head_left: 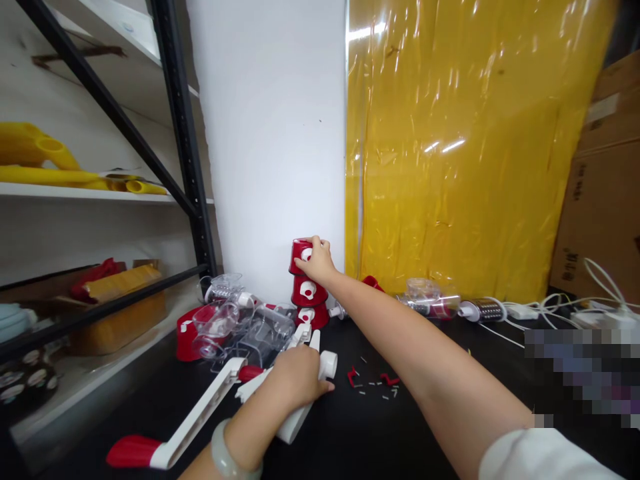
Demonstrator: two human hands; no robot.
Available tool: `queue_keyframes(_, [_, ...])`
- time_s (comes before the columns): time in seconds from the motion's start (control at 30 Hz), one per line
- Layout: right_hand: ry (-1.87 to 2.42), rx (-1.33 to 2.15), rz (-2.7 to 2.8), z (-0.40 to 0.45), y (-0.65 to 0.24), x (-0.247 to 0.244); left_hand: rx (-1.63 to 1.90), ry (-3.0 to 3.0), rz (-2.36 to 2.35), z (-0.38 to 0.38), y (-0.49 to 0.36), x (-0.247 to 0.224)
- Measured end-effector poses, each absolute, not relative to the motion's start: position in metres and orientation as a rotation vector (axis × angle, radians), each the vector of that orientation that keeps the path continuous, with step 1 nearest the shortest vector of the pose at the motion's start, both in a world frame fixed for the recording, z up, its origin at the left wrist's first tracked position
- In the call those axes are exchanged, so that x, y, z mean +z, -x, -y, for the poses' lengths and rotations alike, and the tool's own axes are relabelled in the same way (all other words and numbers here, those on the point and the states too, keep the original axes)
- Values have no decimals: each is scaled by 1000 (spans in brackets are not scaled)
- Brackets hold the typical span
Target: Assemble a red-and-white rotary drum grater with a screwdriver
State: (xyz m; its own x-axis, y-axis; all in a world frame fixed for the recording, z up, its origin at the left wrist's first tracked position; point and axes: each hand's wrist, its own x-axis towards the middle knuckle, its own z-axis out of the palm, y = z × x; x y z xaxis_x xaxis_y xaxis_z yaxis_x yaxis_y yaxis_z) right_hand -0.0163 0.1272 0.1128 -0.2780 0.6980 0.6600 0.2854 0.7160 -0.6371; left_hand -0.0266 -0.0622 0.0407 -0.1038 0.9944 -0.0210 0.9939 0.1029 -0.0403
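Observation:
Three red cup-like parts (pixel 310 291) with white fittings stand stacked against the white wall. My right hand (pixel 318 261) has its fingers wrapped round the top one. Lower down, my left hand (pixel 299 375) closes over a white plastic body (pixel 295 424) that lies on the black table, its thumb pointing right. Left of that hand is a white crank arm (pixel 200 410) with a red handle (pixel 133 451). Small red clips (pixel 353 377) and several small pins lie to the right of the white body.
Clear plastic parts and a red base (pixel 189 337) are piled at the left. Metal drums (pixel 483 310) and white cables (pixel 555 303) line the back right. A black-framed shelf (pixel 183 133) stands left, cardboard boxes (pixel 600 193) right. A yellow plastic curtain (pixel 460 147) hangs behind.

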Motion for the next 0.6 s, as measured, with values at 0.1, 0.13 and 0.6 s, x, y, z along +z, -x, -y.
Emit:
queue_keyframes(0.1, [756, 499, 1836, -127, 21, 110, 67, 2095, 2324, 62, 27, 40])
queue_keyframes(0.13, [750, 499, 1826, -126, 22, 110, 65, 2096, 2323, 63, 27, 40])
queue_keyframes(0.6, [542, 411, 1760, -133, 13, 100, 44, 2139, 2258, 63, 27, 38])
